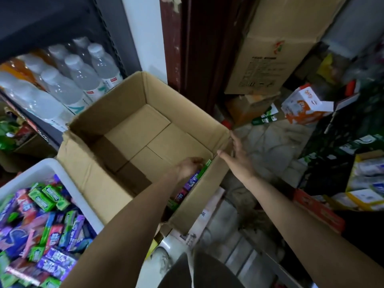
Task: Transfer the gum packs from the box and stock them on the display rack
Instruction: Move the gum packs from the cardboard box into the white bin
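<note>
An open cardboard box point(116, 179) stands in the middle, its floor mostly bare. Several gum packs point(192, 181), purple and green, lie along its near right wall. My left hand point(190, 166) reaches down into the box with curled fingers over those packs; whether it grips one is hidden. My right hand point(239, 156) lies flat with straight fingers against the outside of the box's right wall near the corner. A white bin point(52, 165) at the lower left holds several loose gum packs point(47, 215) in green, purple and pink.
A drinks cooler with clear bottles point(68, 80) stands at the upper left behind the box. Stacked cartons point(268, 59) rise at the upper right. An orange-and-white carton point(305, 107) and shelves of boxed goods point(369, 183) crowd the right. Wrapped packages lie under the box.
</note>
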Tool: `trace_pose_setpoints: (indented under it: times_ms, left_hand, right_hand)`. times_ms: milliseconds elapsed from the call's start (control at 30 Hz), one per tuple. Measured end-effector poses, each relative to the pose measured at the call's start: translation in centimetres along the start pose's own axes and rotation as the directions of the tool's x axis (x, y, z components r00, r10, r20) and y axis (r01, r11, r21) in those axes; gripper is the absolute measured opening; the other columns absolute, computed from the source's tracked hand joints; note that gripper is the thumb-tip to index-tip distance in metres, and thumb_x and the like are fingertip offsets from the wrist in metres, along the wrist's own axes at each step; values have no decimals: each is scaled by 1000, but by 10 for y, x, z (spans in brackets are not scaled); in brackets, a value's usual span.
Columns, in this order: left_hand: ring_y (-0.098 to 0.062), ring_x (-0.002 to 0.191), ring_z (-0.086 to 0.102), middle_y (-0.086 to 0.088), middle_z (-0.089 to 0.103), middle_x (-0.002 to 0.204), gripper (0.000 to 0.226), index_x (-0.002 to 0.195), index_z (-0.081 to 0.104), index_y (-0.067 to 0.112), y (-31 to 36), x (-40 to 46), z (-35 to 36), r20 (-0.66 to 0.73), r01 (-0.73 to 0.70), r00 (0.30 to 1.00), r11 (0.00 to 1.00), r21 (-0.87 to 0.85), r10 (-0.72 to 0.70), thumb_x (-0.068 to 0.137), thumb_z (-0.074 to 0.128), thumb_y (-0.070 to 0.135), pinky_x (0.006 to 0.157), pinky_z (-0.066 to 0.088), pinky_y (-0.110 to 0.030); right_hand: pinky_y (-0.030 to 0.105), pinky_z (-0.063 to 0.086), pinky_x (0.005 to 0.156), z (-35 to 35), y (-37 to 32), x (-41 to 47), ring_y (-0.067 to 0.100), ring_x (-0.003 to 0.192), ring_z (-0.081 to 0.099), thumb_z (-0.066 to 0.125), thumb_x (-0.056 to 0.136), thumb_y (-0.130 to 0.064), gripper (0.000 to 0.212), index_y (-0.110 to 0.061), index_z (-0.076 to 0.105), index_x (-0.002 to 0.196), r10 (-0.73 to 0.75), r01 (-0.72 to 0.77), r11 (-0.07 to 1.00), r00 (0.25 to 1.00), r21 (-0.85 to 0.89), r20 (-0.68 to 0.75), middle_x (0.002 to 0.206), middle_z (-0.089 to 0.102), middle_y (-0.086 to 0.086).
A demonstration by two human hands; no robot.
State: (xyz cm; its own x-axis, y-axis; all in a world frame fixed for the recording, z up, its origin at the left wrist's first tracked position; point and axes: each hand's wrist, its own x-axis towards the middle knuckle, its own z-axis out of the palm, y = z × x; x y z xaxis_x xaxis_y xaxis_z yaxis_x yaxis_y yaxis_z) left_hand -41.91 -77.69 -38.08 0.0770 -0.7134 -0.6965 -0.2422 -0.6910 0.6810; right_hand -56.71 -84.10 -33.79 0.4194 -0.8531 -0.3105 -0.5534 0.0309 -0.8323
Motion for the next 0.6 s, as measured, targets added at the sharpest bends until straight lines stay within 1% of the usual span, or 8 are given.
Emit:
trace_pose_setpoints:
  times_ms: [133, 233, 267, 300, 367, 467, 533, 600]
  left_hand:
    - [-18, 112, 56, -8, 59, 129, 35, 126, 59, 7, -4, 1, -3, 3, -32, 999, 999, -4, 32, 94, 47, 2, 90, 41, -19]
    - [-11, 101, 54, -5, 60, 121, 33, 127, 58, 4, -3, 1, 0, -6, -92, 996, 993, -79, 92, 96, 45, 3, 72, 43, -3]
    - [-11, 97, 55, -4, 60, 117, 31, 126, 57, 3, -2, 1, 1, -16, -106, 994, 988, -110, 105, 97, 46, 5, 68, 42, -1]
    - [-11, 94, 56, -5, 61, 115, 30, 125, 58, 3, 0, 2, 3, -31, -117, 993, 985, -130, 114, 97, 48, 8, 69, 44, -4]
    - [-13, 97, 56, -6, 63, 113, 29, 123, 60, 4, 1, 5, 4, -53, -116, 992, 986, -122, 110, 96, 52, 11, 78, 45, -16]
    - [-16, 98, 54, -7, 61, 105, 27, 118, 61, 1, 2, 8, 2, -51, -104, 994, 988, -114, 99, 93, 53, 5, 78, 45, -20]
    - [-17, 100, 56, -6, 62, 108, 24, 115, 62, 3, -5, 10, -1, -68, -92, 994, 995, -41, 89, 93, 54, 4, 84, 45, -23]
    - [-21, 106, 58, -8, 63, 114, 22, 112, 62, 5, -16, 13, -6, -130, -49, 990, 996, 71, 58, 91, 56, 4, 90, 45, -27]
  right_hand:
    - [32, 25, 106, -1, 5, 1, 19, 140, 26, 60, 89, -28, 73, -33, 16, 147, 12, -15, 996, 999, 84, 38, 154, 25, -1]
    - [31, 26, 105, 0, 7, 2, 18, 139, 28, 59, 89, -29, 75, -33, 14, 148, 9, -15, 996, 998, 85, 64, 153, 26, -2]
    - [30, 25, 105, 0, 7, 3, 18, 139, 27, 59, 89, -28, 75, -32, 14, 149, 4, -9, 997, 998, 80, 66, 154, 26, -2]
    - [29, 24, 106, 1, 8, 3, 18, 140, 27, 59, 89, -27, 75, -30, 14, 149, -3, -2, 997, 998, 77, 64, 154, 26, -2]
    - [31, 25, 110, 2, 8, 3, 18, 140, 27, 60, 89, -25, 75, -29, 14, 149, -9, 3, 996, 998, 92, 64, 153, 26, 0]
    - [43, 27, 114, 4, 9, 1, 18, 139, 28, 62, 86, -28, 78, -31, 15, 148, -9, 1, 990, 998, 141, 54, 153, 27, 1]
    - [45, 28, 114, 4, 9, 1, 18, 139, 29, 62, 82, -35, 80, -33, 17, 147, -9, 0, 989, 998, 149, 59, 152, 28, 0]
    - [46, 27, 114, 4, 9, 1, 19, 139, 28, 62, 85, -33, 78, -33, 16, 148, -6, -4, 989, 998, 147, 66, 153, 26, 0]
